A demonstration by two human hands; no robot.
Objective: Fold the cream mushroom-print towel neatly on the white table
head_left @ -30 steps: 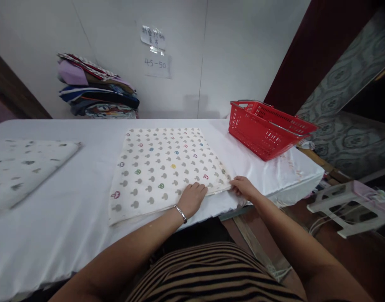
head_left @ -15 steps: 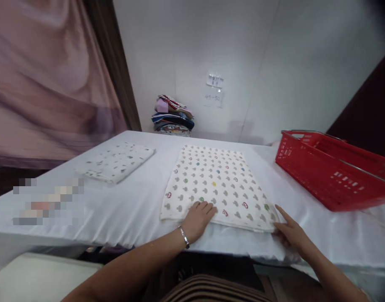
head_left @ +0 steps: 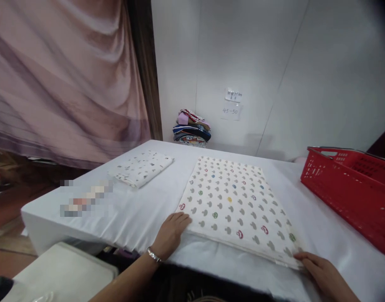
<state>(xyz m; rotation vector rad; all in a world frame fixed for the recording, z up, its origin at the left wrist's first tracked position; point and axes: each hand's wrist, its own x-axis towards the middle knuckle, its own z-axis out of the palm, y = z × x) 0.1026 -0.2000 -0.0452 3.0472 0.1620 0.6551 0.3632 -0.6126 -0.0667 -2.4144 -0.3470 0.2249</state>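
A white folded cloth printed with grey and coloured mushrooms lies flat in front of me. My left hand, wearing a silver bracelet, rests over its near left corner with the fingers stretched onto the fabric; the thumb is hidden. At the near right corner my right hand pinches the edge between thumb and fingers. Farther left lies a second folded cloth, white with small dark prints.
A red plastic basket stands on the right of the white-covered table. Folded fabrics are stacked by the wall, near paper signs. A pale box-like surface sits lower left. A pink curtain hangs left. One item is pixelated.
My left hand has moved from the middle of the cloth's near edge to its left corner. My right hand stays at the right corner. The view has turned left.
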